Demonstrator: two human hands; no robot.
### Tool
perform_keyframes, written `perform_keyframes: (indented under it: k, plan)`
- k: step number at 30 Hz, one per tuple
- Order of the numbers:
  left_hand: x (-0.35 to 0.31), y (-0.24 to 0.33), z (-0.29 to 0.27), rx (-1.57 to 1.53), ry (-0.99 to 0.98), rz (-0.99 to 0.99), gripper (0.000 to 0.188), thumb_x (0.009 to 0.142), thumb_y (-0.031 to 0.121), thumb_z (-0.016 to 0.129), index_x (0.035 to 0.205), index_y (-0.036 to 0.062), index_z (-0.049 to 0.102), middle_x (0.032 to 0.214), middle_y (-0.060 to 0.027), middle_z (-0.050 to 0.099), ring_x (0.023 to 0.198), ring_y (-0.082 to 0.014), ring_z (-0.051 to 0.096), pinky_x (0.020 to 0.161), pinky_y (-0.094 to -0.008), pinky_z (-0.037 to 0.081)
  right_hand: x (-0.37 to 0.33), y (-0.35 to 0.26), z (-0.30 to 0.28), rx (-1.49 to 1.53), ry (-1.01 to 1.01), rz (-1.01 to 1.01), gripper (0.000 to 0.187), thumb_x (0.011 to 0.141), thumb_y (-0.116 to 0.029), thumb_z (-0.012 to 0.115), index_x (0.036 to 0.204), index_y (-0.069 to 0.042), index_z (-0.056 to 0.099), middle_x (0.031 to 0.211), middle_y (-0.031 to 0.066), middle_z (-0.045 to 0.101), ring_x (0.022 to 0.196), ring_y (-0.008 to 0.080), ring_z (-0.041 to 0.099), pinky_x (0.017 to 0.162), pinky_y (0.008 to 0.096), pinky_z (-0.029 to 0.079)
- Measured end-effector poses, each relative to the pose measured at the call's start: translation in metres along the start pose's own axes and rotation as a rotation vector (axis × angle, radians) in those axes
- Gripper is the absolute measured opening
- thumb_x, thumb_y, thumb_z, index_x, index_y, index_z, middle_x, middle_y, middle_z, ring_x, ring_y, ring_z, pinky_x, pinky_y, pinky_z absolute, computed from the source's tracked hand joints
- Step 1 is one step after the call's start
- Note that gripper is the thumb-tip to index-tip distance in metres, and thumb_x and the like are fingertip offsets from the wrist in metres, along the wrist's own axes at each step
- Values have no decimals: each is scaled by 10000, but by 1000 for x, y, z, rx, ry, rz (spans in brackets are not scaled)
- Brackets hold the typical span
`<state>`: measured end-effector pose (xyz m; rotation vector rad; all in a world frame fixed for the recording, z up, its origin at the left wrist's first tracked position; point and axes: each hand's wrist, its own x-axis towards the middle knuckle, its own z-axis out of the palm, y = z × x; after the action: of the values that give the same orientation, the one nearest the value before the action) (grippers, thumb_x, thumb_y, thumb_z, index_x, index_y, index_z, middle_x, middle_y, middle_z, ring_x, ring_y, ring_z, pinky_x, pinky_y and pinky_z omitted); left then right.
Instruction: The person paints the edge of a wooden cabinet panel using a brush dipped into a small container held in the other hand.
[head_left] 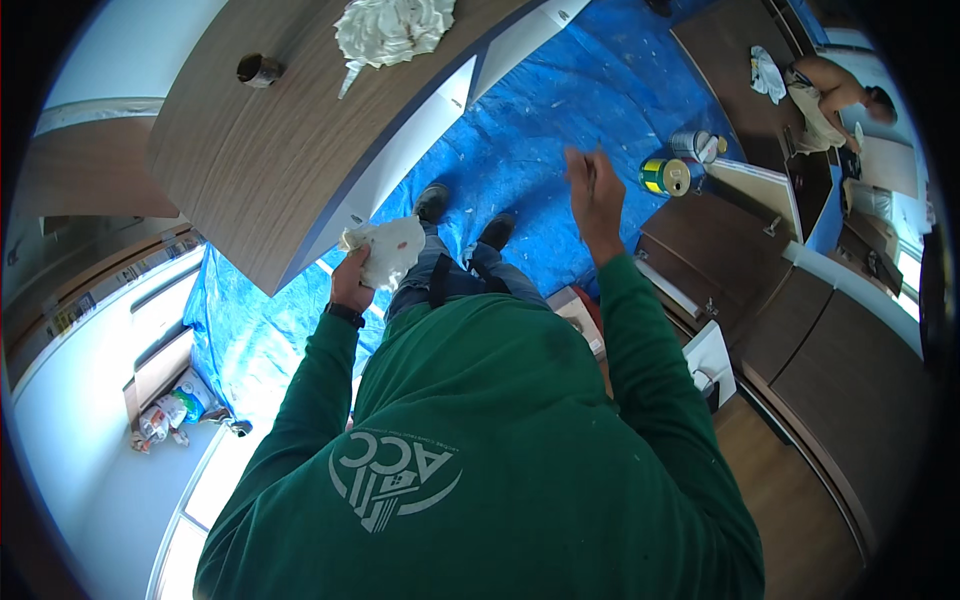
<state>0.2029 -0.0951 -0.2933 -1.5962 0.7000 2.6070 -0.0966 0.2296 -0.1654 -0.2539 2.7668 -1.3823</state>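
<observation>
My left hand (350,284) is closed around the near edge of a thin flat piece coated in off-white paste (393,252), holding it beside the wood-grain panel's edge. Out to the right, my right hand (598,208) is raised over the blue sheeting with its fingers drawn together. Something thin may stick up from its fingertips, but I cannot make out what. On the wood-grain panel (290,150) ahead lies a thick mound of the same off-white paste (395,30). A short brown tube or cup (258,70) stands to its left.
Blue plastic sheeting (510,120) covers the floor beneath my shoes. Metal cans (664,178) stand at the right beside dark cabinet panels (700,240). Another person (825,95) works at the far right, near a white cloth (767,76). Bags (172,412) lie at the left.
</observation>
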Motion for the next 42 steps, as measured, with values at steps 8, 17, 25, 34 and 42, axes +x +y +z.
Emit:
perform_keyframes:
  k: [8, 17, 25, 34, 42]
  plan:
    - [86, -58, 37, 15, 137, -23, 452, 992, -28, 609, 1438, -19, 534, 1371, -164, 637, 1263, -352, 639, 1084, -547, 535, -161, 106, -101, -68, -44, 275, 212, 1052, -196, 647, 1044, 11, 692, 824, 126, 701, 733, 196, 677, 686, 338, 528]
    - [140, 47, -13, 15, 207, 161, 709, 1017, 451, 644, 1569, 85, 391, 1624, -144, 359, 1426, -399, 465, 1087, -582, 475, -171, 100, -116, 69, 20, 432, 243, 1076, -201, 604, 1132, 11, 706, 861, 72, 699, 788, 146, 651, 750, 320, 528]
    - [-9, 74, 152, 993, 158, 986, 312, 933, 190, 805, 1145, -13, 702, 957, -61, 729, 780, -211, 710, 729, -331, 584, -148, 88, -135, -14, 88, 341, 273, 1092, -175, 541, 1201, 7, 713, 789, 39, 547, 784, 139, 572, 817, 318, 505]
    - [101, 257, 165, 738, 428, 1123, 1223, 711, 319, 998, 1597, -60, 247, 1527, -233, 467, 1394, -344, 508, 1168, -464, 430, -69, 29, -77, 108, 126, 275, 250, 1034, -209, 695, 1160, 6, 686, 970, 84, 679, 873, 162, 635, 783, 326, 511]
    - [129, 297, 175, 694, 214, 1133, 727, 751, 265, 977, 1289, -42, 597, 1168, -152, 717, 1060, -286, 713, 953, -408, 573, -49, -11, -71, 155, 241, 307, 260, 996, -215, 764, 1092, -7, 641, 902, 39, 676, 802, 97, 605, 730, 279, 500]
